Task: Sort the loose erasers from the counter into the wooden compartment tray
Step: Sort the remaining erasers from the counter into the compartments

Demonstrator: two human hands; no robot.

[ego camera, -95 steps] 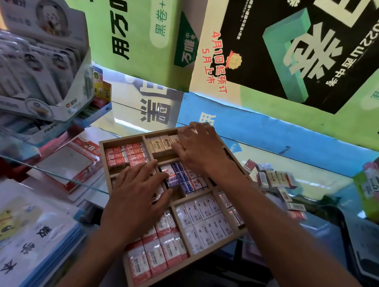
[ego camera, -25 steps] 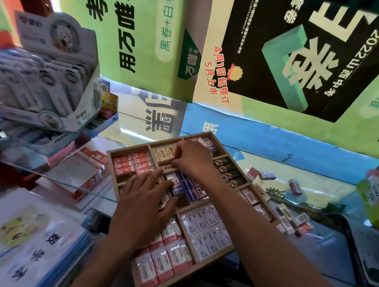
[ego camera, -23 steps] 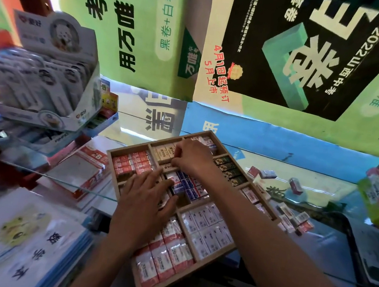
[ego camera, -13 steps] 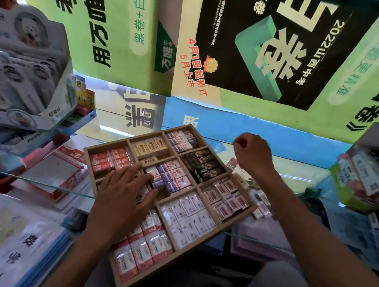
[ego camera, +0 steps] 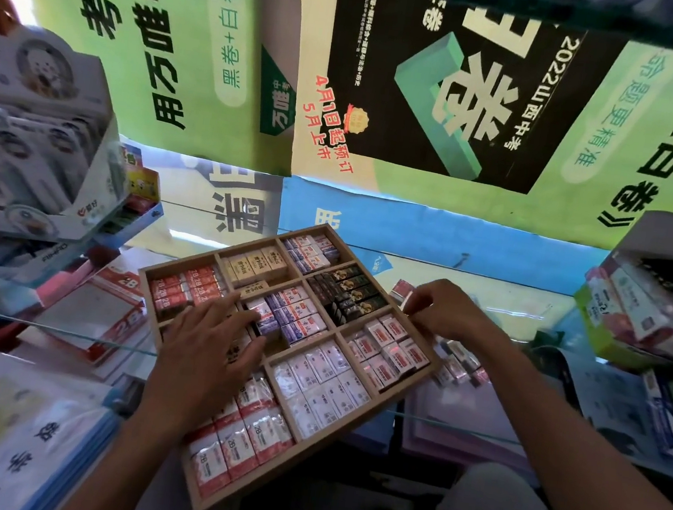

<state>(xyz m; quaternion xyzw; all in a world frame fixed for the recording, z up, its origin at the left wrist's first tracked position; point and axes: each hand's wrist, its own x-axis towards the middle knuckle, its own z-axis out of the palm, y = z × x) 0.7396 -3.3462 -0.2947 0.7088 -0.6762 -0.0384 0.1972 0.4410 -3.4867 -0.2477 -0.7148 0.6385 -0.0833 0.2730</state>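
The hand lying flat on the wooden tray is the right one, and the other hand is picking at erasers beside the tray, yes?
Not quite. The head view shows the left hand lying flat on the wooden tray. The right hand is the one at the loose erasers beside the tray.

Far wall: green posters (ego camera: 149, 41) with large black characters, flanking a black poster (ego camera: 453, 87) bearing a green block shape and red text. Below them, a blue sheet (ego camera: 434, 241). Left: a white display box (ego camera: 32, 132) of carded packets. Near left: a stack of booklets (ego camera: 7, 435). Right: a green-edged carton (ego camera: 655, 302) holding boxed goods, tilted.
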